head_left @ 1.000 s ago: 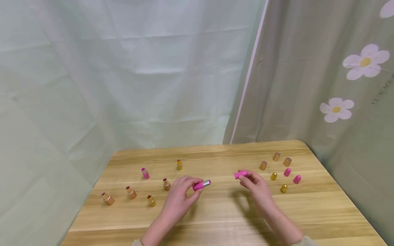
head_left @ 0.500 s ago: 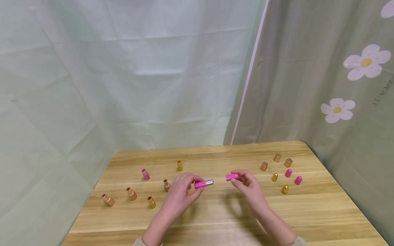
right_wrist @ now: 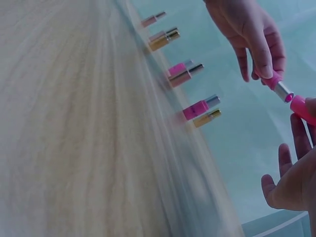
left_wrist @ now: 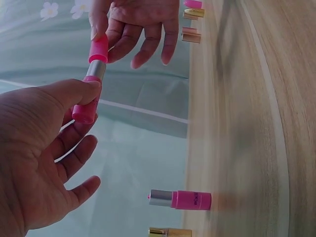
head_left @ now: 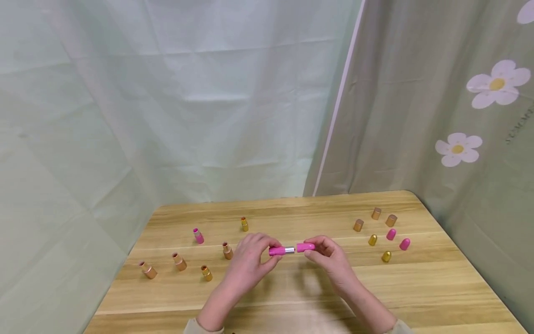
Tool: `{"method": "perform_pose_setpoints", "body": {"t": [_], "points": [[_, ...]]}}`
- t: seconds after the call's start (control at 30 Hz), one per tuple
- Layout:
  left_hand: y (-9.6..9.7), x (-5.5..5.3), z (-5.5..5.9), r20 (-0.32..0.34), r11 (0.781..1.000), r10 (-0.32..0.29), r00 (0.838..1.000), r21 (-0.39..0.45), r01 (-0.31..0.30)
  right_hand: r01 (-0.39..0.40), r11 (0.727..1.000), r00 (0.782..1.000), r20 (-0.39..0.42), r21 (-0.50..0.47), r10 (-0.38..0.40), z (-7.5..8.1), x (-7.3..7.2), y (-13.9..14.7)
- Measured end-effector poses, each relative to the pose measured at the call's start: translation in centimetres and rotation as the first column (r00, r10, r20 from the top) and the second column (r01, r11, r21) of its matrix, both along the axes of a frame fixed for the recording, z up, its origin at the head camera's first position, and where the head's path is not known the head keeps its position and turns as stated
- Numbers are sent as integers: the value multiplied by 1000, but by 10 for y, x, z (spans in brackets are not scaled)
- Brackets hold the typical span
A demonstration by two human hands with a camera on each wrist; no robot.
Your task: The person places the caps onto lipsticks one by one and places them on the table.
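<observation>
My left hand (head_left: 250, 260) pinches a pink lipstick (head_left: 277, 251) between thumb and fingers, its silver collar pointing right. Facing it, my right hand (head_left: 335, 265) pinches a pink lipstick cap (head_left: 303, 247) with thumb and fingertips. Collar and cap are lined up end to end above the middle of the table. The right wrist view has a narrow gap between the silver collar (right_wrist: 283, 91) and the cap (right_wrist: 302, 108). In the left wrist view the collar meets the cap's mouth (left_wrist: 98, 52), and I cannot tell there whether they touch.
Uncapped lipsticks stand on the wooden table (head_left: 267, 213) at left: pink (head_left: 198, 235), gold (head_left: 244, 224) and copper (head_left: 179, 262). At right stand loose caps: copper (head_left: 358, 225), gold (head_left: 372, 240) and pink (head_left: 404, 244). A curtain (head_left: 233, 116) hangs behind the table.
My right hand has moved left with the pink cap, closing most of the distance to the lipstick. My left hand has shifted slightly right, and the lipstick lies more level.
</observation>
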State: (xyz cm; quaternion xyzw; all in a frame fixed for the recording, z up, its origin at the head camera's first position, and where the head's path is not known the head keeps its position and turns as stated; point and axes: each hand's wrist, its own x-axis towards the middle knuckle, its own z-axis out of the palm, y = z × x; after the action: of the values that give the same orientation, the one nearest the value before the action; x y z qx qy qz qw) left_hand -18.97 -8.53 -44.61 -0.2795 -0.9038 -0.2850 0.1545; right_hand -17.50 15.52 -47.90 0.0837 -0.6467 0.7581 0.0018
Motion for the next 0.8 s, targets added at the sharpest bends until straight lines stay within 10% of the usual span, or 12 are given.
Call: {"method": "perform_pose_setpoints", "body": {"t": [0.8], "points": [[6, 1, 0, -1, 998, -48, 999, -31, 48, -60, 995, 998, 31, 77, 58, -13, 1, -8]]}}
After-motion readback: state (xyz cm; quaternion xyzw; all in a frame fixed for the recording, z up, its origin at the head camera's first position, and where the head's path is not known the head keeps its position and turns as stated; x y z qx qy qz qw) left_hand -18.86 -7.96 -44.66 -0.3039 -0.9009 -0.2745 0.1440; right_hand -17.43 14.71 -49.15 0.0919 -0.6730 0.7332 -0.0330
